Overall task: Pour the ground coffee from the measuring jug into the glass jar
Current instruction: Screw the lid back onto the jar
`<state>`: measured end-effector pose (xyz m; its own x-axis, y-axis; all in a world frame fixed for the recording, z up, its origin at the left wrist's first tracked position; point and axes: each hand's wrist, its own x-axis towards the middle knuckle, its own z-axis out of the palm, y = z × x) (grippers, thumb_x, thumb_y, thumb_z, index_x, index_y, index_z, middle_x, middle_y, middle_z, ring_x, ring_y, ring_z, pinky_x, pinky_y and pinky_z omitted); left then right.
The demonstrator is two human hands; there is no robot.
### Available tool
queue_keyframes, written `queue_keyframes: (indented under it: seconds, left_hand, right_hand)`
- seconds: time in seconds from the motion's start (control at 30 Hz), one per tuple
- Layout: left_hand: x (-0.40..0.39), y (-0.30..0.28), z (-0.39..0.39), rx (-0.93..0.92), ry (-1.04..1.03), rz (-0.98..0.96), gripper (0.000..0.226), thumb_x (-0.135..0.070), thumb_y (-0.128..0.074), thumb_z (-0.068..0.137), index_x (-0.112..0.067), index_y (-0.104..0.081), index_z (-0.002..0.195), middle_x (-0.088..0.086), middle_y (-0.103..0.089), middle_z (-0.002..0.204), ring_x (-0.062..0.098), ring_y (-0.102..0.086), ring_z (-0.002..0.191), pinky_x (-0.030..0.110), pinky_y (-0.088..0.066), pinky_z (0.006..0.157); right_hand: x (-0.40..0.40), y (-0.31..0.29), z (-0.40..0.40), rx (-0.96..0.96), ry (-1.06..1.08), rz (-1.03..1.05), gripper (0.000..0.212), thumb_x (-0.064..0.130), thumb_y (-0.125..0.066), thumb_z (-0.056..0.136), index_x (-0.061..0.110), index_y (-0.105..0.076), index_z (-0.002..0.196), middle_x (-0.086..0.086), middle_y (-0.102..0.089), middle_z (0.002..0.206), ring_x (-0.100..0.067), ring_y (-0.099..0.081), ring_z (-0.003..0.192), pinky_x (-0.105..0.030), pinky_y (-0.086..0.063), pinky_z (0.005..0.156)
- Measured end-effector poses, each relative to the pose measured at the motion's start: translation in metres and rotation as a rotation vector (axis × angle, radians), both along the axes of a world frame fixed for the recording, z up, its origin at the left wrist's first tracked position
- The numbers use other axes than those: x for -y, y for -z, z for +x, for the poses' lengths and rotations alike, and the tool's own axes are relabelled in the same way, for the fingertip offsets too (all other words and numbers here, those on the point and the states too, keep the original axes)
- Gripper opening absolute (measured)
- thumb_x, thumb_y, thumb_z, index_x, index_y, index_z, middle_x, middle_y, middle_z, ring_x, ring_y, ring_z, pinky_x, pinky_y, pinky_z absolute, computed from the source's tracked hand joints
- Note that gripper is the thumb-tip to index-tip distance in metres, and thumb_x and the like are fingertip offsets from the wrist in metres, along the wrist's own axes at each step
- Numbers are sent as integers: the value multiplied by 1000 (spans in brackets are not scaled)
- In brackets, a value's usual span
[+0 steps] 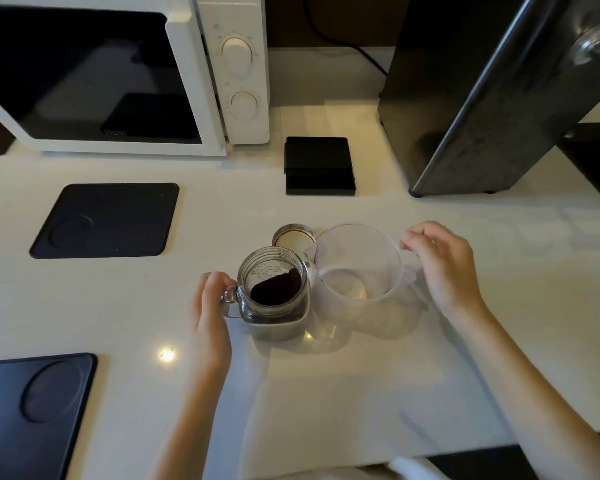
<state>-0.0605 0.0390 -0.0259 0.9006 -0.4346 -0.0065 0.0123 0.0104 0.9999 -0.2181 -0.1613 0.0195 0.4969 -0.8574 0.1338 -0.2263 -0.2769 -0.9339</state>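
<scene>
The glass jar (274, 289) stands upright on the white counter, lidless, with dark ground coffee (276, 289) heaped in its bottom. My left hand (210, 306) grips the jar's handle on its left side. Right beside it the clear plastic measuring jug (359, 263) looks empty, with its spout close to the jar's rim. My right hand (444, 268) holds the jug's handle on its right side. The jar's round lid (294, 235) lies upside down just behind the jar.
A white microwave (118, 74) stands at the back left and a tall dark appliance (482, 98) at the back right. A small black scale (319, 166) sits between them. Two dark mats (104, 220) (32, 414) lie on the counter's left side.
</scene>
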Motion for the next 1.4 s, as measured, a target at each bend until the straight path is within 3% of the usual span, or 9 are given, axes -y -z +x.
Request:
queue_keyframes:
  seconds: [0.2, 0.37, 0.53, 0.67, 0.77, 0.87, 1.13, 1.27, 1.4]
  left_hand:
    - [-32, 17, -6, 223, 129, 282, 39, -48, -36, 76, -34, -48, 111, -9, -56, 114, 4, -50, 103, 18, -37, 87]
    - [-43, 25, -12, 504, 170, 700, 76, -57, -25, 77, -17, -24, 143, -10, -18, 148, 7, -14, 139, 27, -7, 114]
    - [-45, 35, -16, 625, 231, 980, 77, -60, -12, 79, -21, -12, 146, -5, -6, 157, 6, 9, 141, 28, 13, 112]
    - [-44, 33, -16, 611, 222, 971, 75, -62, -17, 80, -25, -17, 145, -6, -10, 157, 3, 5, 140, 26, 11, 111]
    - [-44, 32, -16, 609, 208, 961, 72, -61, -21, 81, -27, -18, 145, -9, -10, 157, 0, 5, 140, 24, 11, 111]
    - [-43, 30, -17, 596, 200, 950, 70, -60, -24, 82, -29, -18, 144, -10, -11, 157, -2, 5, 140, 24, 10, 113]
    - [-42, 29, -20, 585, 182, 926, 67, -58, -29, 84, -30, -18, 144, -9, -12, 157, -2, 6, 139, 28, 6, 115]
    - [-44, 29, -17, 596, 203, 927, 71, -62, -22, 82, -29, -19, 144, -7, -13, 157, 0, 5, 139, 31, 4, 116]
    - [-45, 30, -14, 598, 238, 912, 76, -66, -19, 78, -28, -20, 144, -7, -13, 156, 1, 4, 138, 31, 4, 114]
  right_hand:
    - [25, -47, 43, -375, -403, -261, 14, 23, -64, 81, 10, -67, 75, -6, -66, 72, -7, -53, 64, -20, -39, 58]
    - [26, -63, 108, -727, -783, -380, 22, 37, -65, 78, 17, -65, 88, -1, -64, 89, -17, -57, 84, -34, -47, 73]
    - [6, -44, 161, -1062, -1001, -467, 54, 51, -64, 76, 6, -59, 104, -10, -61, 94, -24, -56, 84, -35, -47, 68]
    - [-1, -21, 184, -1186, -1029, -384, 37, 48, -66, 75, 16, -54, 63, 7, -52, 53, -12, -45, 51, -22, -36, 43]
    - [-8, -16, 194, -1348, -1010, -491, 54, 58, -63, 72, 10, -52, 93, 2, -45, 68, -20, -52, 65, -29, -44, 56]
    - [-12, -17, 195, -1452, -991, -555, 65, 55, -62, 76, 6, -46, 115, 0, -38, 68, -17, -45, 52, -28, -36, 44]
    - [2, -19, 191, -1384, -996, -550, 53, 57, -64, 68, 10, -54, 90, -7, -53, 74, -26, -61, 58, -30, -48, 55]
    - [5, -37, 183, -1193, -962, -505, 58, 59, -60, 73, 9, -48, 98, -6, -52, 77, -29, -65, 72, -26, -45, 49]
    - [4, -68, 166, -816, -991, -297, 42, 58, -54, 80, 18, -62, 92, -4, -64, 89, -21, -66, 77, -29, -46, 64]
